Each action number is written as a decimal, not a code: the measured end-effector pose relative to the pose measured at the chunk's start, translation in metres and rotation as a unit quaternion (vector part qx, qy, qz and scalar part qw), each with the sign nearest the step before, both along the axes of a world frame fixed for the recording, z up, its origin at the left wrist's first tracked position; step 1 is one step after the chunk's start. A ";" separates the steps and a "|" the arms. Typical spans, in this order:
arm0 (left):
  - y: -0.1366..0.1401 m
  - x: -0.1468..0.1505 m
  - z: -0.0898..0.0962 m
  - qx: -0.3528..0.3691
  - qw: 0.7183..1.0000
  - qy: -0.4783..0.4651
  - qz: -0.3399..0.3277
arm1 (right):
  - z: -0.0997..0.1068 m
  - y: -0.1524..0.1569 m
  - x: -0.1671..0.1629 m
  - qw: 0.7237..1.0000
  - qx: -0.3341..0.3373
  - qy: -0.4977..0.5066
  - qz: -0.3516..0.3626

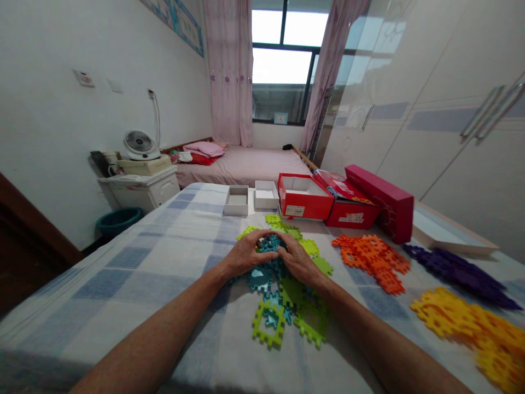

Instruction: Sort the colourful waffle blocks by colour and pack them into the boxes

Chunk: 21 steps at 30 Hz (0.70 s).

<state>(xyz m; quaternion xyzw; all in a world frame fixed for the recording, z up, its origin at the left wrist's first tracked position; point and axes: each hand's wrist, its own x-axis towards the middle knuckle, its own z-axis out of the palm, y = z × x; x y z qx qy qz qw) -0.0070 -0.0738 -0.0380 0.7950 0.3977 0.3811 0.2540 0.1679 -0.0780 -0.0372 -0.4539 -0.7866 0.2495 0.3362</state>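
Observation:
Both of my hands meet over a mixed pile on the bed-sheet-like checked cloth. My left hand (248,253) and my right hand (298,255) curl together around a cluster of teal notched puzzle pieces (270,244), thumbs nearly touching in front. More teal pieces (260,279) lie just below the hands. Lime green notched pieces (268,327) spread around and under them, one a square frame near me. Further green pieces (324,265) lie beyond my right wrist. How many teal pieces are between my fingers is hidden.
Orange pieces (371,260), purple pieces (457,273) and yellow pieces (471,328) lie in separate heaps to the right. Behind the pile stand a grey-white box (236,201), a white box (266,196), a red box (303,204) and a long crimson box (381,202).

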 end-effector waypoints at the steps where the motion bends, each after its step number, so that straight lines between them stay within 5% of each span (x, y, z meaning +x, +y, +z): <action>1: 0.000 0.001 0.000 0.003 1.000 -0.002 -0.003 | 0.002 -0.001 0.002 1.000 -0.006 0.010 0.009; 14: 0.000 0.007 0.000 -0.077 0.994 -0.072 0.031 | 0.017 -0.014 0.005 0.998 -0.022 0.051 0.036; 21: 0.000 0.000 0.015 -0.139 0.964 -0.218 0.063 | 0.022 -0.006 0.020 0.993 0.024 0.080 -0.084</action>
